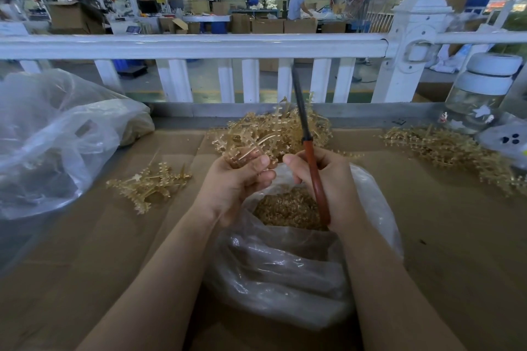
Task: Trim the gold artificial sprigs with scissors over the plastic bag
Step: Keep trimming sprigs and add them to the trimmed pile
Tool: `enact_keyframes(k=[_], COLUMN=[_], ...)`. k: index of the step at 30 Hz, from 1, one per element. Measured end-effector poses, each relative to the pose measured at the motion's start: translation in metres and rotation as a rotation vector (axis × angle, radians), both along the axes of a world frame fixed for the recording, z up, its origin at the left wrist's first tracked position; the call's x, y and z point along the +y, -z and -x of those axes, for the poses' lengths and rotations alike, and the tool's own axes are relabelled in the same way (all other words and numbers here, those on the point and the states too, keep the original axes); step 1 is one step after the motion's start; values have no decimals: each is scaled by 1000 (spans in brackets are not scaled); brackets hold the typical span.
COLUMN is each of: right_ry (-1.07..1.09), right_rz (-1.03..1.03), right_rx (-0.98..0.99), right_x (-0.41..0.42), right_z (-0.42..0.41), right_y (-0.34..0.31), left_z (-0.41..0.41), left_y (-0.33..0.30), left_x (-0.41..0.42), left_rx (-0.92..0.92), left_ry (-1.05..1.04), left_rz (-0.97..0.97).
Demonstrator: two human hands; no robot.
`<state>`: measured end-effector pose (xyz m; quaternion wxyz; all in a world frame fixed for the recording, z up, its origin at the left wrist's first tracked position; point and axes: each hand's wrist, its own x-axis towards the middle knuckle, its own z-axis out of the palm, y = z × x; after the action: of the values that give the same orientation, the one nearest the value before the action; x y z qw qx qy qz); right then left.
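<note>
On the cardboard-covered table [427, 208], a large crumpled clear bag [57, 134] bulges at the left edge, a small pile of trimmed gold pieces [148, 185] lies just left of the hands, and another heap of gold sprigs [445, 148] spreads at the right, near a glass jar [482, 91] with a white lid. A white railing [199, 45] runs across behind the table, and beyond it a person stands at a bench among cardboard boxes.

The left hand [239, 179] curls its fingers and thumb round a sprig [251, 151] drawn from the main tangle of gold sprigs [273, 131] just behind both hands. The right hand [322, 177] grips the red handles of the scissors [309, 148]; their long axis runs almost upright, tilted slightly left, with the dark blades together and pointing up and away, crossing in front of the tangle. The blades do not touch the held sprig. Both hands hover over the open plastic bag [285, 271], which lies between the forearms and holds a bed of gold clippings [288, 208].
</note>
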<state>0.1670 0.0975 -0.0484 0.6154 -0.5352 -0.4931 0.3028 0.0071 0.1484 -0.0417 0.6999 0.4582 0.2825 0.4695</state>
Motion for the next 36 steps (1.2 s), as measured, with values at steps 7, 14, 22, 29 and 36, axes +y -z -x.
enact_keyframes(k=[7,14,22,29,36], right_ry=[24,55,99,135,170], right_rz=[101,117,140,145,135], right_rx=[-168,-240,-399,-613,-793], right_x=[2,6,5,0,-3], right_z=[5,4,3,-3,-4], right_y=[2,7,10,9,10], left_z=[-1,2,5,9,7], left_y=[2,1,-1,-3,-3], left_x=[1,1,5,7,7], left_rx=[-7,1,-99,-135,-94], left_ry=[24,71,-95,-149,-202], left_rz=[-9,28,15,27,-38])
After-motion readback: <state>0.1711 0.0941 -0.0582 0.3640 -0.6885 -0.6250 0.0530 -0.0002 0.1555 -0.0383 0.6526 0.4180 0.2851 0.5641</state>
